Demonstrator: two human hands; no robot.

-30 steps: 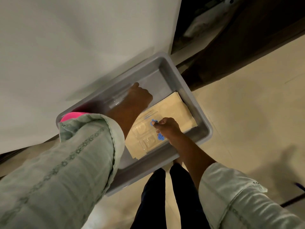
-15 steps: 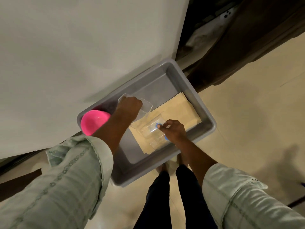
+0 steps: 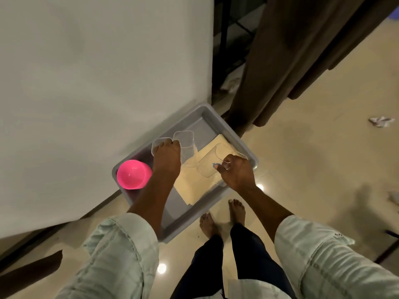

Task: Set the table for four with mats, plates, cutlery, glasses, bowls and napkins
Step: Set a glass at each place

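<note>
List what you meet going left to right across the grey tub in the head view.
Pink bowl → left hand gripping two clear square containers → beige mats on the bottom of the grey tub → right hand pinching clear lids.

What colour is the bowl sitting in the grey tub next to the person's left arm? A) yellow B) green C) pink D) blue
C: the bowl in the near-left corner of the grey tub, just beside the left forearm, is bright pink.
</note>
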